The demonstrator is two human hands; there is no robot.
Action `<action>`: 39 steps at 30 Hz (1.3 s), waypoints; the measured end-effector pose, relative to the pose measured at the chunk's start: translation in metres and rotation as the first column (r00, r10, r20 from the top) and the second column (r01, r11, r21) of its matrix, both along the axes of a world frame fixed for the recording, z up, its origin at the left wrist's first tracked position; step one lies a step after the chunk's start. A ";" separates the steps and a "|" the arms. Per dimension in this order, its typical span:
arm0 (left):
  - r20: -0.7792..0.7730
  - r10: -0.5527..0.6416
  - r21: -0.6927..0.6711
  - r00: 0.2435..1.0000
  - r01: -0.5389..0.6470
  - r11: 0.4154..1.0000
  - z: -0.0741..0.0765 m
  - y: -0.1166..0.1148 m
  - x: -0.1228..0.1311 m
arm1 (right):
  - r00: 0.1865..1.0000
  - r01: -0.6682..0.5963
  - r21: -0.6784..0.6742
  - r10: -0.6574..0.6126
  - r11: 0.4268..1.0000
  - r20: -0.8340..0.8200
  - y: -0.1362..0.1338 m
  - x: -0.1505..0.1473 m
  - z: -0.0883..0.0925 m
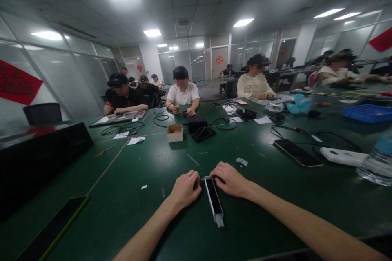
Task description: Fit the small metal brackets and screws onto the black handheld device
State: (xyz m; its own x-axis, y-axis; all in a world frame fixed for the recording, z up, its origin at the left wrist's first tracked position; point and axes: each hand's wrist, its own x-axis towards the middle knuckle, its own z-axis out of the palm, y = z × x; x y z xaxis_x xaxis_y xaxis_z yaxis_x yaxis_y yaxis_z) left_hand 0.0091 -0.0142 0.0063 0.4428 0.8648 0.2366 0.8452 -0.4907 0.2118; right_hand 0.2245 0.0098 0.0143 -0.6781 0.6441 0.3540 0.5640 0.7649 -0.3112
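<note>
A slim, long device (214, 200) with a white rim, a black inner face and a grey end piece lies on the green table in front of me. Beside its far end on the left is my left hand (185, 189), closed, its fingertips curled together; whatever they pinch is too small to make out. My right hand (230, 180) is closed at the far right corner of the device, with thumb and fingers bent against it. A small metallic tip shows between the two hands. Just beyond my right hand lies a small whitish part (241, 162).
Ahead stand a small cardboard box (174, 134) and a black box (197, 124). To the right lie a phone (297, 153), a white device (343, 156), a water bottle (378, 163) and a blue tray (367, 113). A green-edged dark panel (53, 228) lies left. Several people sit across the table.
</note>
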 end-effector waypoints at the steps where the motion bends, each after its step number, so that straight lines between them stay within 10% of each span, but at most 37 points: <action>1: 0.009 0.002 0.004 1.000 -0.002 1.000 0.000 0.000 0.000 | 1.000 -0.002 -0.005 0.002 1.000 0.001 0.000 0.000 0.001; 39: 0.264 0.017 -0.083 0.964 0.005 0.997 -0.006 0.007 -0.004 | 1.000 -0.017 -0.045 0.017 0.999 -0.004 0.003 0.003 -0.001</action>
State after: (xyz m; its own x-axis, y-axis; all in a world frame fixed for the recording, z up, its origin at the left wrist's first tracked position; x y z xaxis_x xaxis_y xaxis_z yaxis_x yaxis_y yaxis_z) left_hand 0.0048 -0.0069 0.0003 0.3691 0.8886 0.2723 0.7564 -0.4574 0.4675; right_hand 0.2272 0.0124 0.0137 -0.6881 0.6474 0.3277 0.5495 0.7598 -0.3474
